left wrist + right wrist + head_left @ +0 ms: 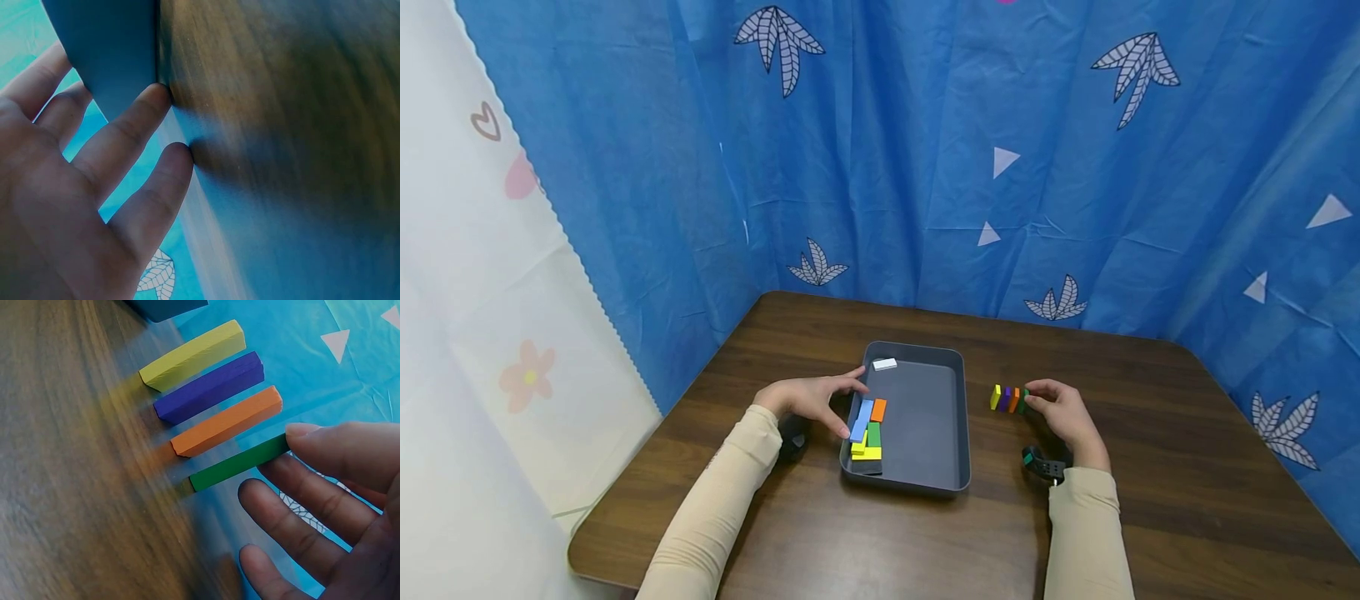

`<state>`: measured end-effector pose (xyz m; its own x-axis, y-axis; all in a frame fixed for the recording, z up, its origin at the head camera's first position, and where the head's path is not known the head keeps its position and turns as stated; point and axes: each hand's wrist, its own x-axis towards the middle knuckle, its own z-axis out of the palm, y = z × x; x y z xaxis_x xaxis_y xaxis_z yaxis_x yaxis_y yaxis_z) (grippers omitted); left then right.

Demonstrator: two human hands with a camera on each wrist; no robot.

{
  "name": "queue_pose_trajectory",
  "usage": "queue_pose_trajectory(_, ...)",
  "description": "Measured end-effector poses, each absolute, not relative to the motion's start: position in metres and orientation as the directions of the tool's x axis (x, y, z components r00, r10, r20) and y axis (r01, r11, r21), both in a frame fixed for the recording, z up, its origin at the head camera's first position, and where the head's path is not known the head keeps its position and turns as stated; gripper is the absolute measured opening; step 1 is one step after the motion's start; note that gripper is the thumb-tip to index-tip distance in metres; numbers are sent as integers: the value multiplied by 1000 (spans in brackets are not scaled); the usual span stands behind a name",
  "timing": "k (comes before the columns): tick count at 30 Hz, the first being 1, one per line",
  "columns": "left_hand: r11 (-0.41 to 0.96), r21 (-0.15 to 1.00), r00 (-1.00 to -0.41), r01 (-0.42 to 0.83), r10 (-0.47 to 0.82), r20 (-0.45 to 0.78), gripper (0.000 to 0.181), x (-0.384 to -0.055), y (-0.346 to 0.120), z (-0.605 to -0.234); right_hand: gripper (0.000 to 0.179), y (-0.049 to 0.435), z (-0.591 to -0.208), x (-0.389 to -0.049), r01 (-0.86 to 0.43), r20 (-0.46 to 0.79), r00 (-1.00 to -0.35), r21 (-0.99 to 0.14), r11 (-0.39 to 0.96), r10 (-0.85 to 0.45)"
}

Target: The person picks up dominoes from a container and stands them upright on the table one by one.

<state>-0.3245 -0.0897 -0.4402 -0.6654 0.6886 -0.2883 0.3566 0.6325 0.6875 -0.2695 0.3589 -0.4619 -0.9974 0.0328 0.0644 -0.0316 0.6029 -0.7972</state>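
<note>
Cream sleeves (711,508) lie nearest in the head view, the left hand (808,398) and right hand (1063,417) reaching from them over a brown tabletop (910,550), with a blue curtain (887,150) beyond. Between the hands sits a grey tray (925,425), its right wall standing between the left hand and the upright row by the right. The left hand spreads over the near rim, blue blocks (862,421) beside its thumb, a white block (885,364) past its fingers; contact with the blue ones cannot be told. The right hand pinches a slim green block (1026,400).

Left wrist: parted fingers, one fingertip at the tray's dark outer wall; the blocks are out of sight.

Right wrist: thumb and finger grip the green block's top end, its lower end meeting the tabletop. Orange (228,422), purple (210,389) and yellow (194,356) blocks stand beside it, evenly spaced, with blurred reflections below.
</note>
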Motion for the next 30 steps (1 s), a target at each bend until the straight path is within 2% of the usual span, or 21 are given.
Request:
queue_pose_trajectory(16,627,688,-661,366,695,-282,83,-326,-90,-440,35,362,-458,-265,-27,62,-997,-797,604,36)
queue_pose_trajectory(30,637,682,-671,360,684,-286,84,-327,-89,-443,38,355,-417,-256,-130,181,-983,-766,629,17)
